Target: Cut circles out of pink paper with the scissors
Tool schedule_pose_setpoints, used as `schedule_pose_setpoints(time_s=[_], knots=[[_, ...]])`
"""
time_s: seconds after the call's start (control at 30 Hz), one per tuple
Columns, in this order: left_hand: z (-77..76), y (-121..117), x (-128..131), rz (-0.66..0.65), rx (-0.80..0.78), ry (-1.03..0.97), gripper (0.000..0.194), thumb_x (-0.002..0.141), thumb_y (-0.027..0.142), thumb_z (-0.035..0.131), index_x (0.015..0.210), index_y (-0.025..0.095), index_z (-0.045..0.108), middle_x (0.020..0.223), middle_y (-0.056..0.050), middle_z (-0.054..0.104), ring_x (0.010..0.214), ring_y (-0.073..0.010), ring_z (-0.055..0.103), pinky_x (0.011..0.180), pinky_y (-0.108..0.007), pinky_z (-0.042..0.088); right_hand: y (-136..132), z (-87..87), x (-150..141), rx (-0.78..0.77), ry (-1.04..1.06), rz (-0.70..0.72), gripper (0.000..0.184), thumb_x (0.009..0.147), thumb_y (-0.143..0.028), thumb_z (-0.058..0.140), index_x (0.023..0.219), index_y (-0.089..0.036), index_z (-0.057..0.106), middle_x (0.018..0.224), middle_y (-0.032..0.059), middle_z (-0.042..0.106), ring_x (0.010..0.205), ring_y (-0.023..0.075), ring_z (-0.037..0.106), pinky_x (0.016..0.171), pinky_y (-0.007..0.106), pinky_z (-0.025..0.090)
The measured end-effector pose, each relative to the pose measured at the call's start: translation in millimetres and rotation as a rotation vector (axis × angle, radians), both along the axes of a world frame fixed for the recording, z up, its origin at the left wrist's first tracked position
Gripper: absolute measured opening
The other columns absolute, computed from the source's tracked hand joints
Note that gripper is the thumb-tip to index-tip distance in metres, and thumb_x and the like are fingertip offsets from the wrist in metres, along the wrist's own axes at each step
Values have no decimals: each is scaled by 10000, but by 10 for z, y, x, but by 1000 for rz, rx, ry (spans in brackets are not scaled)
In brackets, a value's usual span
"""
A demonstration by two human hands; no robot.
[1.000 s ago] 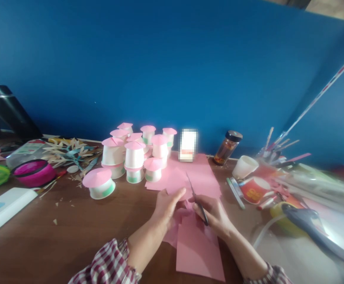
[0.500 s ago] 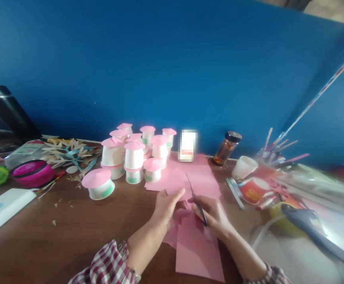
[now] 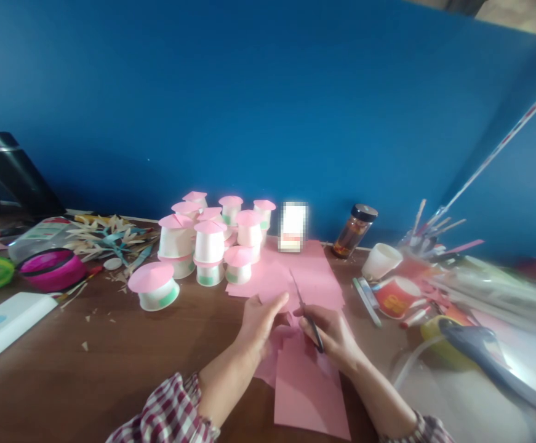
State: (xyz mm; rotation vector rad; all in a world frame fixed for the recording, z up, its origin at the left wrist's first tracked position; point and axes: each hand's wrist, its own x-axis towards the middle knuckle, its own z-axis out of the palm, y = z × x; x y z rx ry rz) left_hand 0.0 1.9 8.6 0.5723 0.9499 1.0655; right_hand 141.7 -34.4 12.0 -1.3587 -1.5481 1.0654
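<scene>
In the head view, my right hand (image 3: 330,332) grips a pair of scissors (image 3: 314,332) with dark handles, its blades pointing away from me over pink paper. My left hand (image 3: 264,323) is closed on a piece of pink paper (image 3: 274,363), thumb on top, just left of the scissors. A flat pink paper sheet (image 3: 311,394) lies below both hands near the table's front. Beyond the fingers, more pink paper sheets (image 3: 316,264) are spread out. Several white paper cups (image 3: 210,246) with pink cone-shaped paper tops stand grouped to the left, some stacked.
A lidded jar (image 3: 355,231) leans at the back. On the right lie a white cup (image 3: 381,261), a red cup (image 3: 397,296) and a yellow-and-grey tool (image 3: 461,338) with a cord. At left are a power strip (image 3: 13,323), a magenta bowl-like item (image 3: 53,269) and paper strips (image 3: 111,237).
Both hands, the scissors and the paper stay almost in place. Only a very slight shift of the camera view shows.
</scene>
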Motion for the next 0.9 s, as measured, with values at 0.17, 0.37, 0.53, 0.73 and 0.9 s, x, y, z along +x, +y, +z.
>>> schedule_pose_setpoints(time_s=[0.17, 0.37, 0.53, 0.73, 0.9], knots=[[55, -1, -3, 61, -55, 20, 321, 613, 311, 771, 705, 164, 501, 485, 29, 486, 435, -158, 538, 373, -312, 499, 2, 5, 0, -15, 5, 12, 466, 770, -546, 606, 894, -102, 674, 477, -33, 475, 416, 108, 453, 399, 220, 390], [56, -3, 0, 61, -32, 36, 290, 616, 304, 755, 681, 163, 511, 483, 37, 467, 397, -151, 527, 327, -277, 459, -5, 5, -7, -53, 33, 19, 476, 761, -554, 612, 922, -109, 667, 499, -37, 469, 436, 104, 440, 416, 227, 442], [23, -10, 5, 30, -24, 49, 291, 614, 322, 753, 677, 156, 522, 469, 18, 488, 364, -169, 533, 303, -277, 435, -13, 21, -16, -91, 97, 21, 477, 742, -543, 640, 926, -104, 662, 502, -40, 466, 435, 103, 440, 417, 228, 435], [22, -15, 2, 5, -4, 28, 278, 638, 313, 741, 703, 152, 525, 473, 18, 495, 394, -172, 547, 327, -276, 447, -7, 5, 14, -83, 112, 46, 459, 758, -508, 648, 954, -93, 642, 535, -28, 490, 466, 109, 469, 431, 218, 392], [28, -20, 5, 21, -2, 15, 278, 637, 303, 743, 760, 132, 562, 533, -10, 543, 454, -189, 579, 385, -319, 498, -6, -3, 20, -77, 92, 43, 456, 779, -518, 617, 950, -95, 635, 527, -29, 487, 461, 116, 480, 434, 226, 389]])
